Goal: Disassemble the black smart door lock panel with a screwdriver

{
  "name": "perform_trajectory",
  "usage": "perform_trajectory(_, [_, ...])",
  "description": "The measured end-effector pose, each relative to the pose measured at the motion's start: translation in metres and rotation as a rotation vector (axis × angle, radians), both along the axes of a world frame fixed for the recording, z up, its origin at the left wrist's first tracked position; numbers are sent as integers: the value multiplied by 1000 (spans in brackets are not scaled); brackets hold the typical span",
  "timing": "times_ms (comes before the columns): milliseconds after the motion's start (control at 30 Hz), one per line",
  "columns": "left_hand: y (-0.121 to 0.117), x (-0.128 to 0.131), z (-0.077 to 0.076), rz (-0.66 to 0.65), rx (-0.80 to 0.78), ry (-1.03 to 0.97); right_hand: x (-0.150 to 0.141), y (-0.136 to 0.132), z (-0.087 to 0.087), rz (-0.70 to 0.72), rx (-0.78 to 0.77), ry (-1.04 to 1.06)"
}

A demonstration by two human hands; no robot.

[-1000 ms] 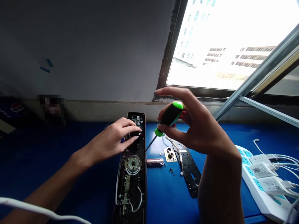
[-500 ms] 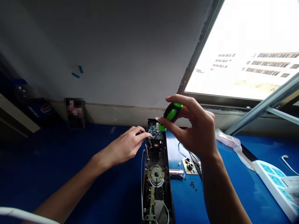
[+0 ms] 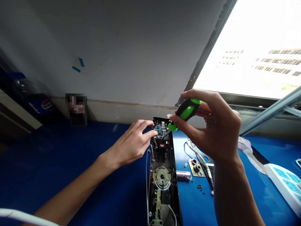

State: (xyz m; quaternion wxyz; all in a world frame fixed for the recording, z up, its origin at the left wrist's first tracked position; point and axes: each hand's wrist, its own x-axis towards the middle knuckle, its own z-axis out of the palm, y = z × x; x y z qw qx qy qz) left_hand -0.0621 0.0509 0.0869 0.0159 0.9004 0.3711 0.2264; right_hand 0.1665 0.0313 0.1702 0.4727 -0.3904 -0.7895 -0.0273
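Clamps a green-and-black screwdriver (image 3: 188, 111) in the right hand (image 3: 218, 133), slanting it down and left toward the circuit board (image 3: 158, 128) at the far end of a long black casing (image 3: 173, 160), and holds the left hand (image 3: 131, 144), fingertips apart, at the casing's left edge.

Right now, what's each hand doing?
Left hand: fingers partly spread at the edge of the circuit board, gripping nothing visible.
Right hand: closed on the green-and-black screwdriver.

screwdriver (image 3: 188, 110): smooth plastic handle | tabletop (image 3: 94, 144): glossy blue
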Motion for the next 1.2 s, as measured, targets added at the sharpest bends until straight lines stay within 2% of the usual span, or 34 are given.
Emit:
perform_trajectory(167, [2,7,-4,14,7,37,3,-5,4,8,-41,1])
perform_trajectory(333, [4,12,0,1,25,46,3,-12,9,27,-64,-16])
perform_trajectory(667, [1,17,3,11,-56,32,8,-16,14,34,-69,-20])
perform_trajectory(867, [0,21,0,-73,-39,-25,16,-7,5,108,125,73])
perform_trajectory(1200, [-1,21,0,-137,-82,-69,20,-10,7,89,162,67])
